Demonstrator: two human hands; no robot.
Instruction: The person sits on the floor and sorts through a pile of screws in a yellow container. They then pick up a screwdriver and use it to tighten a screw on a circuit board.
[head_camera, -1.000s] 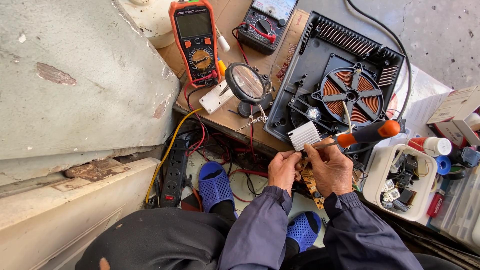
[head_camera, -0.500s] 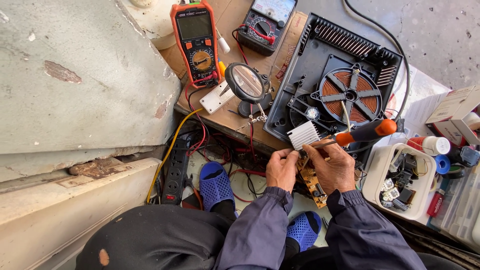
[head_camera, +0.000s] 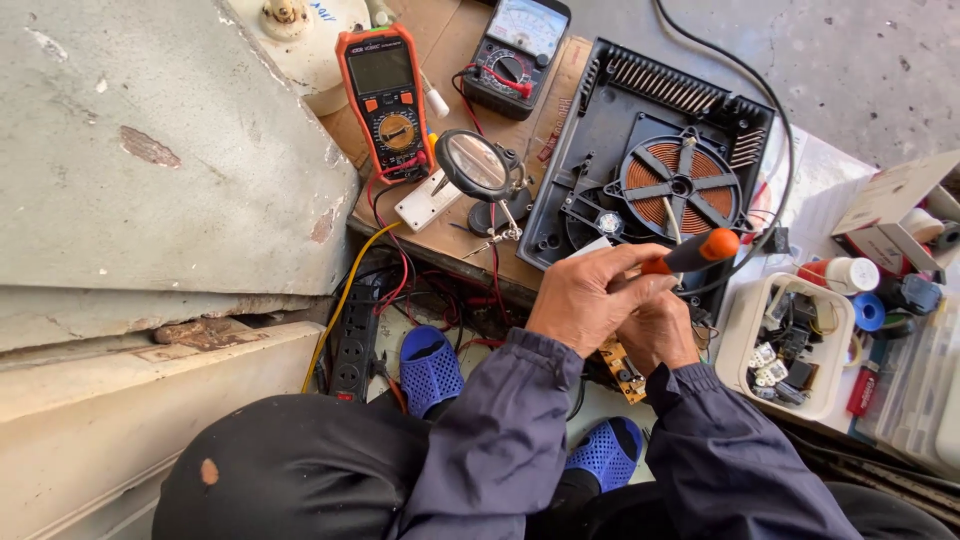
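Both hands centre frame: right hand (head_camera: 668, 322) closed on screwdriver (head_camera: 695, 252), left hand (head_camera: 590, 300) pinching board (head_camera: 622, 366), grip partly hidden; slip risks gouging board.

Pictured: two meters, one orange digital multimeter (head_camera: 385, 100) and one black analogue meter (head_camera: 516, 55), beside one magnifying glass (head_camera: 474, 165) on a stand and one opened induction cooker (head_camera: 655, 170) with a single copper coil. Also two blue sandals (head_camera: 430, 368), one black power strip (head_camera: 352, 345), one orange-handled screwdriver (head_camera: 700, 250), one white parts tub (head_camera: 790, 345).
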